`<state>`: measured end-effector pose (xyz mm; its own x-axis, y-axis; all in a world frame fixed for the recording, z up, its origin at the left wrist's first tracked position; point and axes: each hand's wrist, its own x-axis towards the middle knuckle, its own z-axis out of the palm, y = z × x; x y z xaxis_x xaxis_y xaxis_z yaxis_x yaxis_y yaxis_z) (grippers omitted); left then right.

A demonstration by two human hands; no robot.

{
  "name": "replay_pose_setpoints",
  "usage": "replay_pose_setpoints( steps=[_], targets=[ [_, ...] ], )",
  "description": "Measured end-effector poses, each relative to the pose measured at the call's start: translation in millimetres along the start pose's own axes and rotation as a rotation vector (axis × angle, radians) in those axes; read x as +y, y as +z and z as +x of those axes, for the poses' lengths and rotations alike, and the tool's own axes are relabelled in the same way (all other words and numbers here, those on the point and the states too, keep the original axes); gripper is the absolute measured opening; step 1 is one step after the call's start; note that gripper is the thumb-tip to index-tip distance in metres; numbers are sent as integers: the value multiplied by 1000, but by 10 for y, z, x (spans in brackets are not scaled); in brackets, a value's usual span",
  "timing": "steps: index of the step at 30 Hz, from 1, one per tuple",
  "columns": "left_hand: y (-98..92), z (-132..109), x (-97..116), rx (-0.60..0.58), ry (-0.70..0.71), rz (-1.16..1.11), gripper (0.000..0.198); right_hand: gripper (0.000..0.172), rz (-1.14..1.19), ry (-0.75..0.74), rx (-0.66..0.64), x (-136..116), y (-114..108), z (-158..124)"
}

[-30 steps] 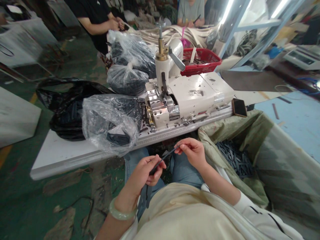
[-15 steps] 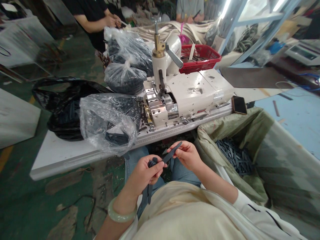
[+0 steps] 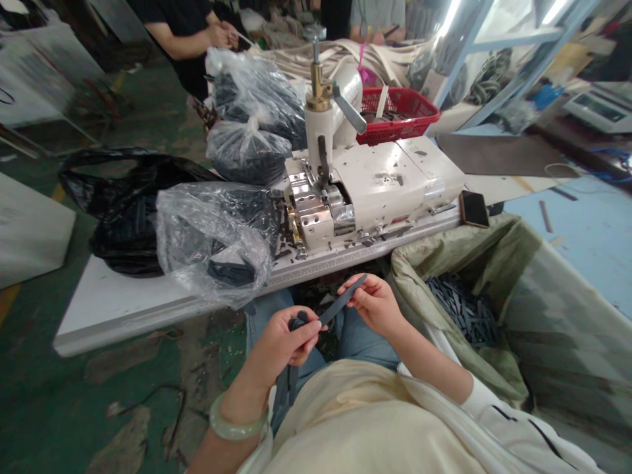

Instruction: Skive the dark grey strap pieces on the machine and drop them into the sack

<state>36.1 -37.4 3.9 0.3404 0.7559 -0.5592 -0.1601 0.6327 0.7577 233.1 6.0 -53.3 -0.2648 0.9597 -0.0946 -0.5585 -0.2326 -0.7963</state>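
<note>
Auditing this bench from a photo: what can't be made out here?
Head view only:
- One end of the dark strip in the left hand: hidden by the fingers.
- Contents of the clear plastic bag: blurred by the film.
- Dark pieces in the sack: too small to count.
- Top of the co-worker in black: cut off by the top edge.

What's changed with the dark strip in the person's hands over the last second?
The dark strip has turned from edge-on to flat side up, its free end now poking up and right past the fingers of the right hand. A bunched part now sits at the top of the left hand. Neither hand let go. The white machine and plastic bags stayed as they were.
</note>
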Motion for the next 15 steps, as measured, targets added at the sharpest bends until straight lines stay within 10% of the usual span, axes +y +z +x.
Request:
replay_pose_setpoints(
  steps=[9, 15],
  targets=[
    [28, 169, -113, 103, 110, 70, 32, 30, -52, 97, -50, 62, 344, 81],
    [-75, 150, -47, 80, 82, 10, 40, 36, -73, 171, 28, -268, 476, 761]
  ],
)
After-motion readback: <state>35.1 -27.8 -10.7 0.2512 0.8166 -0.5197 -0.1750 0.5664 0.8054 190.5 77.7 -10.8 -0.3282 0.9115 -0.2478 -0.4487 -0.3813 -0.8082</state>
